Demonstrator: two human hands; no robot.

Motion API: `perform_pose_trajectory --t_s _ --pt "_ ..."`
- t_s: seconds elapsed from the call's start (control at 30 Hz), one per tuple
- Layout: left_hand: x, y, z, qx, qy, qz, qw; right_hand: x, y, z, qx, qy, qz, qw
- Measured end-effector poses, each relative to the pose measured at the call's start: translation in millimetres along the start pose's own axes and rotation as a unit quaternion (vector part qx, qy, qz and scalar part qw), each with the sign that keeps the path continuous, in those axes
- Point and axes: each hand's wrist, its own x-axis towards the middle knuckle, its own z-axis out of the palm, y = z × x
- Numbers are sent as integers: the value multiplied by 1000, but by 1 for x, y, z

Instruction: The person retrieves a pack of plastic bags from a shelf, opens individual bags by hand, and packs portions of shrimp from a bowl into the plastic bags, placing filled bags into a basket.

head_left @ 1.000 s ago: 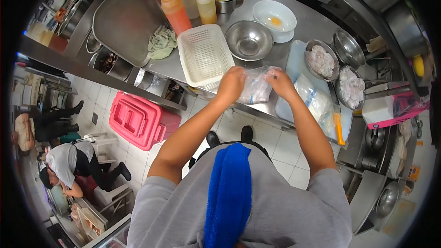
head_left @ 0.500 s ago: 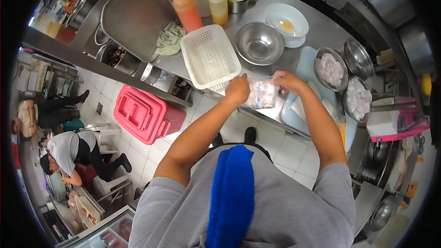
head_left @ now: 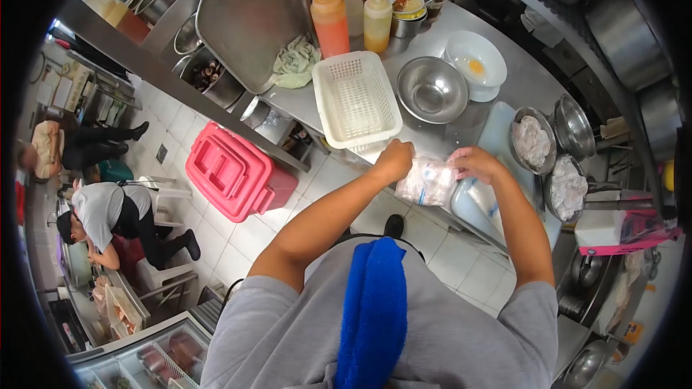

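At the counter's front edge, a clear plastic bag [head_left: 425, 186] with pale pieces and blue print hangs between my hands. My left hand [head_left: 395, 161] is closed on its upper left corner. The fingers of my right hand [head_left: 477, 164] pinch the upper right corner. Just beyond my left hand stands a white plastic basket [head_left: 357, 140], with a steel bowl [head_left: 432, 90] to its right. A pale blue cutting board [head_left: 497, 133] lies beside my right hand, with another plastic-wrapped packet [head_left: 484, 196] on it.
Steel bowls of pale raw pieces [head_left: 531, 142] stand at the right. Behind are squeeze bottles [head_left: 330, 25], a white bowl with egg yolk [head_left: 476, 50] and a crumpled cloth [head_left: 295, 63]. A pink lidded bin [head_left: 234, 173] is on the floor; a person [head_left: 115, 212] bends at a table on the left.
The view has shifted, so the counter things appear further right. Both hands still hold the plastic bag, which now shows more of its front and hangs tilted.
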Motion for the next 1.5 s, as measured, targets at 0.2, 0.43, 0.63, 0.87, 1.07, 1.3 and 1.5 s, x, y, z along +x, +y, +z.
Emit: perform_pose_trajectory --t_s 0.2,0.43,0.63,0.87,1.07,1.3,1.5 --pt "6 -4 4 -7 -49 -49 998 4 8 -1 -37 24 -41 998" --pt "9 9 -14 -112 13 -37 993 20 -13 44 -448 87 -263 850" --pt "-31 20 -24 -184 145 -45 971 29 -34 43 -464 76 -162 868" --pt "-113 40 -28 -630 -107 -405 654 37 -31 43 -421 47 -157 892" --pt "-102 34 2 -815 -158 -317 458 35 -25 45 -374 -29 -146 915" --pt "-115 39 -33 -888 -119 -218 387 -50 -28 133 -413 164 -403 800" --pt "-120 44 -58 -875 -34 -220 430 -87 -44 173 -488 190 -529 667"
